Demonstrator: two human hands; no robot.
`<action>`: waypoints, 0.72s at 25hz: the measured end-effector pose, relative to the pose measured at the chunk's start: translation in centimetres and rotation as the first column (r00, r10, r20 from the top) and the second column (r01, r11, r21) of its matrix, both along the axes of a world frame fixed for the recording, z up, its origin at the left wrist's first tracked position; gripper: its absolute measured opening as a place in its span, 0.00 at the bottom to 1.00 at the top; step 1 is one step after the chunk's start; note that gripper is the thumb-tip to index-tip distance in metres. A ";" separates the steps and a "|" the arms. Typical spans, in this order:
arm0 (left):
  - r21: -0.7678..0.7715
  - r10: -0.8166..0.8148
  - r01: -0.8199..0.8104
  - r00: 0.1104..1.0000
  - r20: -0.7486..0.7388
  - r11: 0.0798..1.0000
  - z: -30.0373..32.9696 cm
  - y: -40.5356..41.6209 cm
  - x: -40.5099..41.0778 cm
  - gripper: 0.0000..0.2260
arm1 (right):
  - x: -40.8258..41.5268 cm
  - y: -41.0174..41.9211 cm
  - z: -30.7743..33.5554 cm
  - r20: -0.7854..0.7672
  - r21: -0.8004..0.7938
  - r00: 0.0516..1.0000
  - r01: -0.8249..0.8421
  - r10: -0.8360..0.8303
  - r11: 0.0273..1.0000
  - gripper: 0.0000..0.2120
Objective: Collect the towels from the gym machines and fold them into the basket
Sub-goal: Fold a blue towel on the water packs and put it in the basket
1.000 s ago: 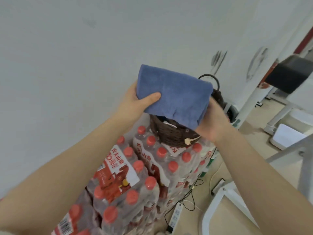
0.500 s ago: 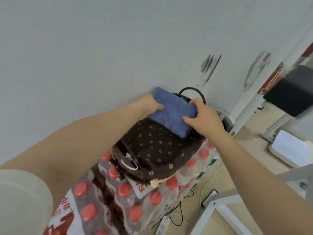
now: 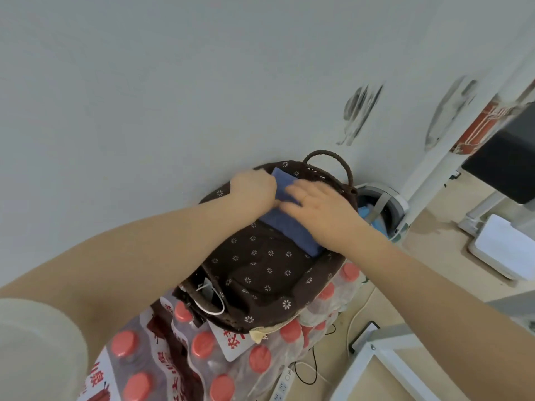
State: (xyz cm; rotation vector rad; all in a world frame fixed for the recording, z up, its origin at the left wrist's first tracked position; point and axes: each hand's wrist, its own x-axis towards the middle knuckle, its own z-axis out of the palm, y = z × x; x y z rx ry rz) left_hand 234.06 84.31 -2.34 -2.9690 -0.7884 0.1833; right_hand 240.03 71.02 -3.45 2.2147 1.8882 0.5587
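A folded blue towel (image 3: 289, 227) lies inside the dark wicker basket (image 3: 289, 302), along its far right side on the brown flowered lining. The basket stands against the wall on packs of water bottles. My left hand (image 3: 253, 188) rests on the towel's far left end with fingers bent down over it. My right hand (image 3: 315, 206) lies flat on top of the towel, fingers fairly straight, pressing it down. The towel's middle is hidden under both hands.
Shrink-wrapped packs of red-capped water bottles (image 3: 202, 348) hold the basket up. A grey bin (image 3: 385, 209) stands right of it by the wall. White machine frames (image 3: 385, 369) and a black pad (image 3: 503, 166) fill the right side. A power strip (image 3: 282, 387) lies on the floor.
The towel went from held up in front of the basket down into it. Both hands followed, and the right hand moved from gripping its edge to lying flat on top.
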 end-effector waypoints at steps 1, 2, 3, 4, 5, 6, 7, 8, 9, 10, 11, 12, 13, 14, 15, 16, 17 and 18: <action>0.072 -0.057 0.057 0.998 -0.006 0.996 1.0 -0.1 -0.2 0.13 | 0.1 0.5 0.2 -0.063 -0.184 0.995 -0.087 0.076 0.979 0.19; 0.084 -0.133 0.136 0.990 -0.044 0.987 1.7 0.0 -0.4 0.11 | 0.1 1.0 0.2 -0.124 -0.376 0.991 -0.085 0.040 0.923 0.22; 0.034 -0.231 0.236 0.966 -0.114 0.971 1.9 0.2 -0.7 0.11 | 0.3 1.4 0.1 -0.134 -0.474 0.991 -0.058 -0.007 0.878 0.26; -0.062 -0.324 0.318 0.925 -0.200 0.946 1.7 0.3 -1.2 0.11 | 0.7 1.8 -0.2 -0.112 -0.495 0.994 -0.039 -0.019 0.868 0.28; -0.149 -0.383 0.353 0.871 -0.308 0.924 1.1 0.4 -1.7 0.13 | 0.9 2.0 -0.8 -0.076 -0.502 0.997 -0.020 -0.021 0.865 0.28; -0.215 -0.401 0.341 0.831 -0.387 0.915 0.5 0.4 -2.2 0.17 | 1.2 2.3 -1.5 -0.033 -0.522 0.999 0.016 -0.039 0.852 0.28; -0.264 -0.381 0.289 0.813 -0.440 0.920 -0.2 0.5 -2.7 0.23 | 1.3 2.4 -2.0 -0.001 -0.543 0.997 0.066 -0.079 0.837 0.28; -0.295 -0.352 0.229 0.798 -0.489 0.928 -0.9 0.7 -3.2 0.30 | 1.3 2.5 -2.3 0.020 -0.558 0.993 0.109 -0.118 0.823 0.28; -0.302 -0.328 0.185 0.775 -0.540 0.935 -1.3 0.9 -3.6 0.35 | 1.2 2.5 -2.4 0.045 -0.573 0.987 0.151 -0.153 0.805 0.29; -0.294 -0.306 0.153 0.743 -0.595 0.944 -1.6 1.0 -4.0 0.41 | 1.1 2.6 -2.5 0.065 -0.576 0.979 0.194 -0.192 0.794 0.29; -0.275 -0.285 0.133 0.713 -0.641 0.952 -1.6 1.1 -4.3 0.46 | 1.1 2.7 -2.9 0.080 -0.579 0.970 0.232 -0.228 0.782 0.29; -0.249 -0.268 0.130 0.688 -0.674 0.960 -1.6 1.0 -4.5 0.50 | 1.0 2.9 -3.1 0.102 -0.584 0.963 0.261 -0.250 0.769 0.30; -0.221 -0.258 0.142 0.672 -0.694 0.965 -1.7 0.8 -4.6 0.52 | 0.9 3.0 -3.1 0.145 -0.592 0.955 0.294 -0.260 0.750 0.30; -0.191 -0.248 0.158 0.656 -0.713 0.969 -1.6 0.6 -4.5 0.54 | 0.6 3.2 -3.1 0.190 -0.601 0.946 0.323 -0.262 0.731 0.30; -0.168 -0.237 0.168 0.635 -0.735 0.971 -1.5 0.3 -4.5 0.55 | 0.3 3.3 -2.9 0.194 -0.610 0.941 0.337 -0.276 0.717 0.31; -0.156 -0.230 0.172 0.618 -0.752 0.973 -1.1 0.0 -4.6 0.54 | -0.1 3.4 -2.5 0.128 -0.615 0.940 0.326 -0.317 0.718 0.31; -0.161 -0.237 0.176 0.626 -0.743 0.971 -0.5 0.0 -4.9 0.52 | -0.6 3.6 -1.8 0.015 -0.596 0.934 0.296 -0.358 0.747 0.31; -0.185 -0.252 0.172 0.674 -0.694 0.968 0.3 0.1 -5.2 0.48 | -1.2 3.8 -1.1 -0.107 -0.536 0.930 0.244 -0.352 0.808 0.28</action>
